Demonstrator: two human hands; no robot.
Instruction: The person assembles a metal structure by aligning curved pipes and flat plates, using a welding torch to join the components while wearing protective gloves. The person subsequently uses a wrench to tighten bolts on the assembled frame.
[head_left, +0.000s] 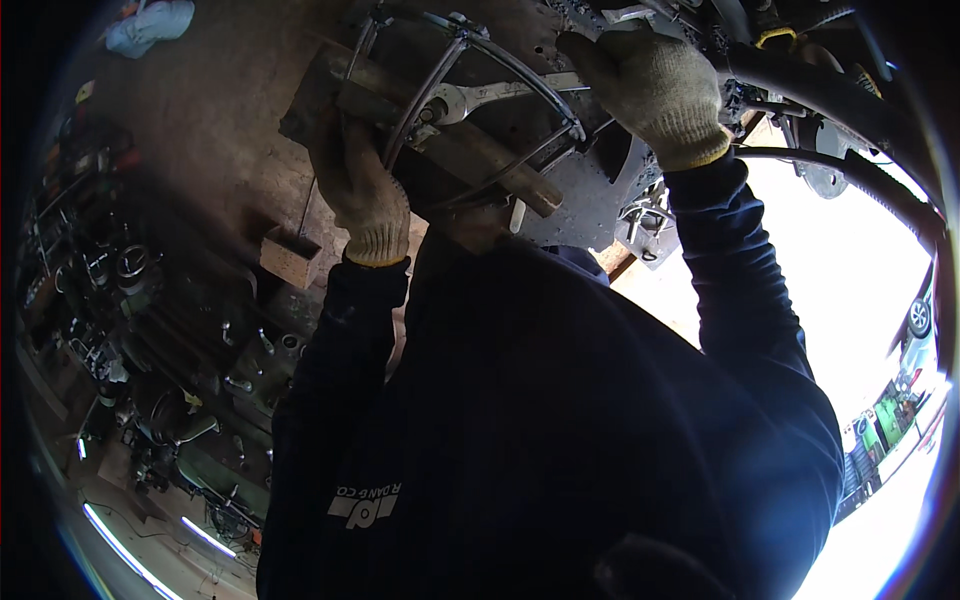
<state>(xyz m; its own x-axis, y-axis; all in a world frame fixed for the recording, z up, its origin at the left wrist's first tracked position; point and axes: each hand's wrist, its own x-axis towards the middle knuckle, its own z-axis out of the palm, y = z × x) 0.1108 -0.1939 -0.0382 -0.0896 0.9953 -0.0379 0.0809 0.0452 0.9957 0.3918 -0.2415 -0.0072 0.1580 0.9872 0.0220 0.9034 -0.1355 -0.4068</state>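
By its near edge, the plate (580,218) is leaving bare room right of the bar's (520,180) end. The left hand (370,200) is reaching beside the frame's (462,34) left side; its fingers are lying in shadow, so how far they close cannot be told. Above the plate, the wrench (500,92) is passing through the frame, long axis running left-right, head pointing left. The right hand (655,90) is closing firmly around its right end.

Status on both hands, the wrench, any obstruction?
Left hand low beside metal frame, fingertips lost in shadow. Right hand gripping wrench at handle end. Wrench head inside frame; curved frame bar crosses handle.
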